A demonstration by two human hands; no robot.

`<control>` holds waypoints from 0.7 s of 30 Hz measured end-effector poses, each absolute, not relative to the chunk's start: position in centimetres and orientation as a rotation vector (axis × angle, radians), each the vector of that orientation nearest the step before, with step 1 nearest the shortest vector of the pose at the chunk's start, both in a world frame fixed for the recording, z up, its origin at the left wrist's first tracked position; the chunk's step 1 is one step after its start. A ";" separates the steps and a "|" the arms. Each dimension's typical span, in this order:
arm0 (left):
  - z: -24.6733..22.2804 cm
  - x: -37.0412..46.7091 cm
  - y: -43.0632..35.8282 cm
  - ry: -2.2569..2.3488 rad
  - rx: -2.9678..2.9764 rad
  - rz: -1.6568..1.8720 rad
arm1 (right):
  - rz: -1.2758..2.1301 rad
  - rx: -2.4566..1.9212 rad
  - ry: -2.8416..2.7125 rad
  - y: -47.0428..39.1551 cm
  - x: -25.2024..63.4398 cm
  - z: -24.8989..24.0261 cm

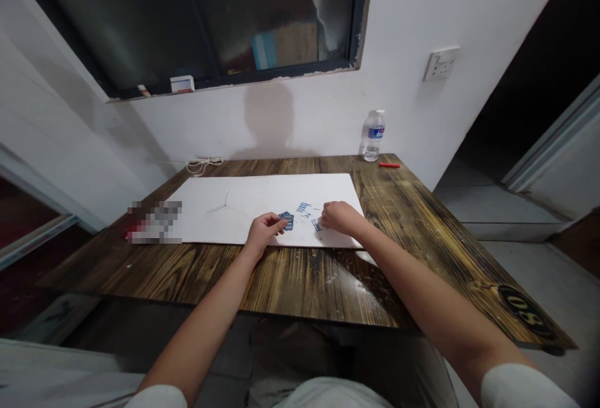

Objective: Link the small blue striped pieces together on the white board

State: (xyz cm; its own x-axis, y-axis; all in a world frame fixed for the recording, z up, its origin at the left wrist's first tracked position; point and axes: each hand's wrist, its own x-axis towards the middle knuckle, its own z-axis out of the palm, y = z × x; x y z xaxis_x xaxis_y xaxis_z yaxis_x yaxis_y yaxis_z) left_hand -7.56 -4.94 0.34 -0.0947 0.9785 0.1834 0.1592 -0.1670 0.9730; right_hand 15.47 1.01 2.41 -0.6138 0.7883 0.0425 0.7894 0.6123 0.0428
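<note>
My left hand (266, 230) is closed in a pinch on the left edge of a small blue-striped piece (289, 221), just over a white board (253, 192). To its right on the board lie a ladder-like blue piece (304, 207) and some thin blue scraps (306, 215). My right hand (341, 217) has its fingers pressed together and pointing down at the board's right part. Beside its fingertips is another blue piece (315, 225). Whatever the right fingertips hold, if anything, is too small and hidden to make out.
The board lies on a dark wooden table (197, 270). A plastic water bottle (374, 137) and a red pen-like stick (389, 165) are at the back right. A coiled white cable (205, 164) lies at the back left. A blurred-out item (155, 223) covers the board's left end.
</note>
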 end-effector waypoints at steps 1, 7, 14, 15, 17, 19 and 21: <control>0.3 -7.6 -4.9 1.315 1.403 1.349 | -0.121 -1.362 -2.810 0.9 15.3 2.4; 0.1 -7.7 -4.8 1.318 1.402 1.358 | -0.195 -1.383 -2.871 0.4 14.4 1.9; 0.0 -7.8 -4.8 1.317 1.393 1.352 | -0.238 -1.355 -2.838 0.5 14.0 1.1; 0.0 -7.8 -4.8 1.317 1.389 1.352 | -0.243 -1.354 -2.833 0.4 14.0 1.1; 0.1 -7.8 -4.8 1.315 1.379 1.352 | -0.242 -1.354 -2.829 0.4 13.9 1.0; 0.1 -7.7 -4.8 1.315 1.371 1.354 | -0.234 -1.360 -2.822 0.4 13.9 1.0; 0.1 -7.7 -4.8 1.320 1.363 1.356 | -0.223 -1.378 -2.806 0.4 13.9 1.0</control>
State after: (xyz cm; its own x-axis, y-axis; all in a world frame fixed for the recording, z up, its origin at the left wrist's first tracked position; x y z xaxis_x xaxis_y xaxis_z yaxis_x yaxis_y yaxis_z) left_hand -7.67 -4.84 0.13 -0.1128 0.9799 0.1648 0.1385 -0.1488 0.9791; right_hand 13.94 0.44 1.04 -0.6134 0.7867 0.0690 0.7878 0.6033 0.1241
